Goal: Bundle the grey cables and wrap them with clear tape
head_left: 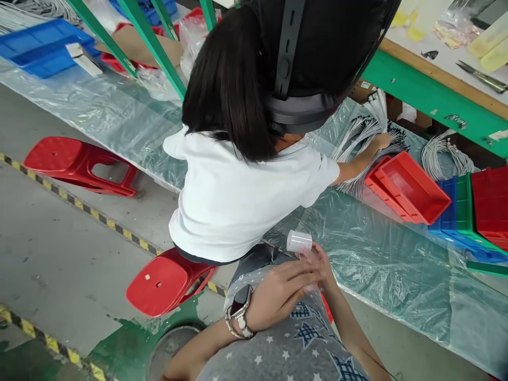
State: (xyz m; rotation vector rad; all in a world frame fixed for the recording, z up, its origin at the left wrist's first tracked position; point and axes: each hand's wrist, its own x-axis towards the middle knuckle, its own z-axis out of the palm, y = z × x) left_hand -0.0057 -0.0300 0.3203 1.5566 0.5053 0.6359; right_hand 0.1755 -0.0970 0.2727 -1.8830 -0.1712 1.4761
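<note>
A small white cylinder (pixel 299 241) is held in front of my body, its lower side running into something clear and hard to make out. My right hand (pixel 322 264) is closed around that clear lower part, with fingertips beside the cylinder. Across it lies my left hand (pixel 283 288), fingers stretched out and touching the right hand; its fingertips partly cover the grip. A watch (pixel 241 300) sits on my left wrist.
A person in a white shirt (pixel 238 201) sits ahead, one hand at a bundle of grey cables (pixel 359 137). Red trays (pixel 413 188) and stacked bins (pixel 462 211) stand right on the plastic-covered bench (pixel 381 259). Red stools (pixel 159 283) stand left.
</note>
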